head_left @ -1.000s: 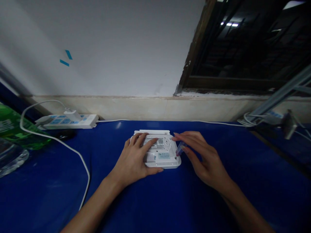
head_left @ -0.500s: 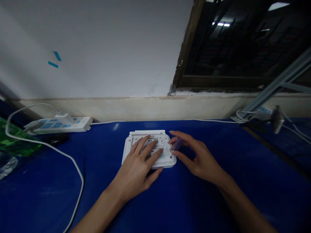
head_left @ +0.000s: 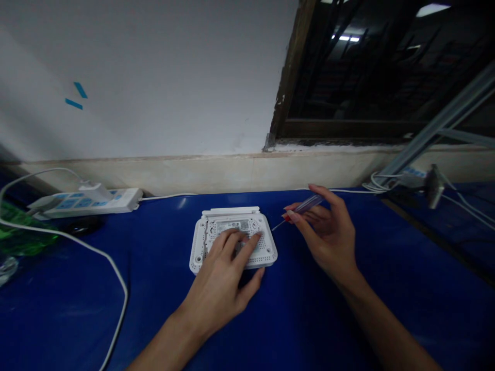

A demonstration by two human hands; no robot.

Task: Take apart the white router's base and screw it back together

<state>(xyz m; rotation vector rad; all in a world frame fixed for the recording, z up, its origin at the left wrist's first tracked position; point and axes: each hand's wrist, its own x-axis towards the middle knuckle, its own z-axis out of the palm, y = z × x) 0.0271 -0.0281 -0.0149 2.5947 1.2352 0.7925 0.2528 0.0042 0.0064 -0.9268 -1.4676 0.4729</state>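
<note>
A white router (head_left: 232, 225) lies upside down on the blue mat, showing its vented underside and label. My left hand (head_left: 220, 288) rests on it with fingers spread, covering its near middle. My right hand (head_left: 328, 237) is raised just right of the router, clear of it. Its thumb and fingers pinch a small screwdriver (head_left: 307, 206) with a translucent purple handle. The thin shaft points left and down towards the router's far right corner, with a small gap between them.
A white power strip (head_left: 85, 202) with plugs and a white cable (head_left: 112, 263) lie left on the blue mat (head_left: 320, 319). A green-labelled bottle (head_left: 19, 237) sits at the far left edge. A metal rail (head_left: 436, 121) crosses the right, below a dark window (head_left: 348, 77).
My right hand has lifted away from the router's corner, up and to the right, with the screwdriver. My left hand has shifted on the router, and the view has turned slightly.
</note>
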